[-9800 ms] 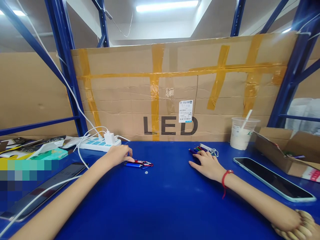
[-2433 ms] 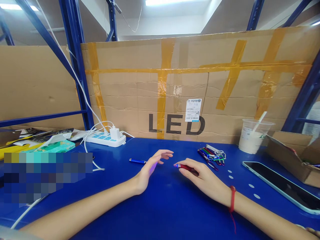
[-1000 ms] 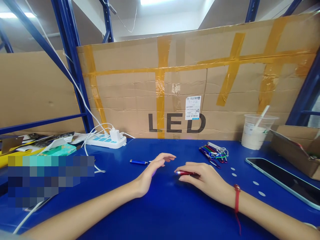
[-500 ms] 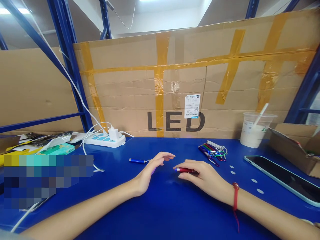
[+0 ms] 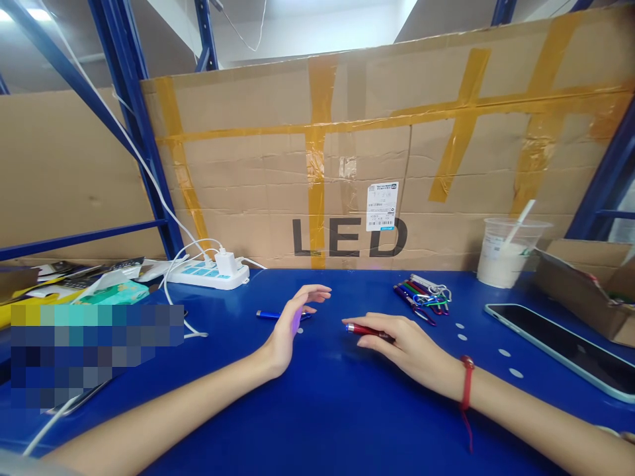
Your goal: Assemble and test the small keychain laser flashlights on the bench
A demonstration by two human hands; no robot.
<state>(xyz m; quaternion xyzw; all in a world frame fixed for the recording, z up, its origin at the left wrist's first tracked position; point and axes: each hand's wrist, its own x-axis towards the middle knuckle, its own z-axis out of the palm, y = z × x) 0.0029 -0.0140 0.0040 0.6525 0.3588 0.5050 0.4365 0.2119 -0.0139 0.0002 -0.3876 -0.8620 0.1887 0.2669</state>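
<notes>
"Taking the right hand (image 5: 405, 338) first, what is grasped by it?"

"A slim red penlight (image 5: 368, 330), cylindrical and metallic, is pinched between thumb and fingers, its silvery tip aimed toward the left hand (image 5: 290, 324) and lit bluish violet. Whether it is rested on the smooth, glossy blue table (image 5: 337, 416) or lifted just above it cannot be told."

"And how are the left fingers set?"

"They are loosely extended and gently curved, unclenched, with the palm turned toward the lit tip; a violet glow (image 5: 296, 322) is cast on the skin. Behind that hand a shiny blue penlight (image 5: 268, 315) is partly hidden, and whether it is touched cannot be told."

"What is laid about the right hand?"

"Beyond it, smooth coloured penlights (image 5: 421, 295) with looped clips are bundled together. Near the wrist, which is ringed by a thin red cord (image 5: 467, 385), flat pale discs (image 5: 504, 352) are scattered beside a glossy, round-cornered phone (image 5: 560, 347)."

"And at the back?"

"Creased cardboard (image 5: 248, 178) is crossed by shiny amber tape (image 5: 316, 178); before it, a tapered translucent cup (image 5: 503, 264) is stood."
</notes>
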